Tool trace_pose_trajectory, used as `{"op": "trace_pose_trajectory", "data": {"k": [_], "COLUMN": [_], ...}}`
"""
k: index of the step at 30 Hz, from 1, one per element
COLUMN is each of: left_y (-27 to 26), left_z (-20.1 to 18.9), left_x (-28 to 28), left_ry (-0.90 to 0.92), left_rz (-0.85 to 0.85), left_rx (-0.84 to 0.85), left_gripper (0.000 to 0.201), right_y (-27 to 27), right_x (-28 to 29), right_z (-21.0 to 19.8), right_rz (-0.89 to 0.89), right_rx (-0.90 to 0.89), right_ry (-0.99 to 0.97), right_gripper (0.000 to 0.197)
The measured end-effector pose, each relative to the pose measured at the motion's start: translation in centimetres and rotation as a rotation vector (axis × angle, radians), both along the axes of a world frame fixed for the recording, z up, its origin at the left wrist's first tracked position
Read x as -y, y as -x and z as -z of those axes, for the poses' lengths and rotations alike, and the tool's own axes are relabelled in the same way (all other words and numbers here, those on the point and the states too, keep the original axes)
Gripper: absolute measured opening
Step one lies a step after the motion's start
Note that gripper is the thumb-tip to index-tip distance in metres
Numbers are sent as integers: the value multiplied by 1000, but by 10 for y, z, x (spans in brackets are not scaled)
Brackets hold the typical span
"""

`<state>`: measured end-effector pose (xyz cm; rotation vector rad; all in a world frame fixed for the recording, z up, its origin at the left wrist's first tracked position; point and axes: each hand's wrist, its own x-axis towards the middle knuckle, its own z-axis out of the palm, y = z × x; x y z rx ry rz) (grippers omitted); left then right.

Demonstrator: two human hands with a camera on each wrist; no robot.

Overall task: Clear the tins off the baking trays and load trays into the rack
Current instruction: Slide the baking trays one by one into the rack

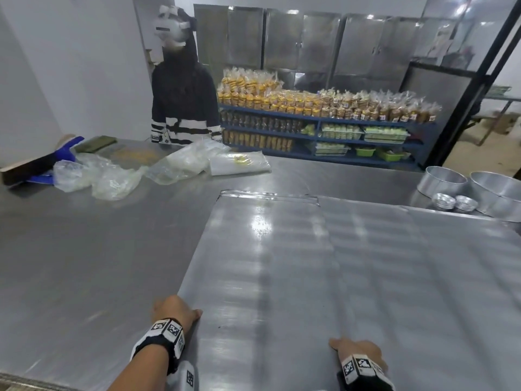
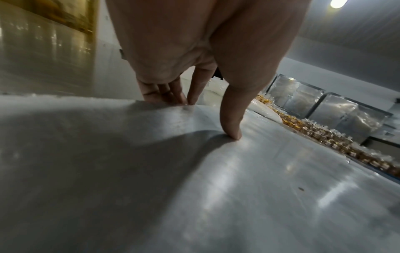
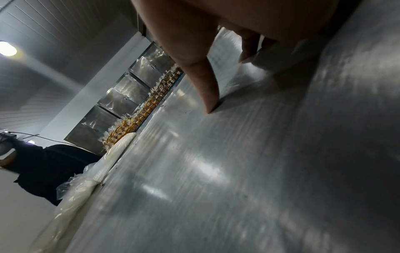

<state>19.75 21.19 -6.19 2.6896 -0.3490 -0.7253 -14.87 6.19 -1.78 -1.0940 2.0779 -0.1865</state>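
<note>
A large flat steel baking tray [image 1: 338, 263] lies bare on the steel table [image 1: 84, 263], filling the right half of the head view. My left hand [image 1: 174, 309] grips its left edge near the front corner; in the left wrist view the thumb [image 2: 231, 119] presses on the tray [image 2: 259, 188] while the fingers [image 2: 173, 95] wrap over the rim. My right hand [image 1: 358, 351] holds the tray's near edge, thumb [image 3: 207, 89] on top of the tray [image 3: 216, 171], fingers curled at the rim. Small fluted tins [image 1: 444, 200] and two round pans [image 1: 441, 182] stand on the table beyond the tray's far right corner.
Another person [image 1: 183, 103] stands across the table. Crumpled plastic bags [image 1: 112, 176] and a blue-handled brush [image 1: 42, 165] lie at the far left. A blue shelf of bagged bread [image 1: 310, 117] and steel cabinets [image 1: 310, 43] line the back wall.
</note>
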Motion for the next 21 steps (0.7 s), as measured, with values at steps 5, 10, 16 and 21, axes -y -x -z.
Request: {"op": "trace_pose_trajectory", "data": {"k": [5, 10, 16, 21], "left_y": [-5, -5, -7, -14], "left_z": [1, -6, 21, 11], "left_x": [11, 17, 15, -4], "left_ry": [-14, -42, -117, -144], "left_rz": [70, 52, -99, -175], "left_rx": [101, 142, -11, -124], "left_gripper": [59, 60, 93, 127], "right_y": [-13, -19, -24, -12], "right_x": [13, 19, 19, 27], "right_z": [4, 3, 1, 14], "right_rz": [64, -10, -41, -99], "right_rx": [-31, -26, -71, -2], "right_ry": [14, 46, 48, -16], "right_gripper": [90, 89, 100, 105]}}
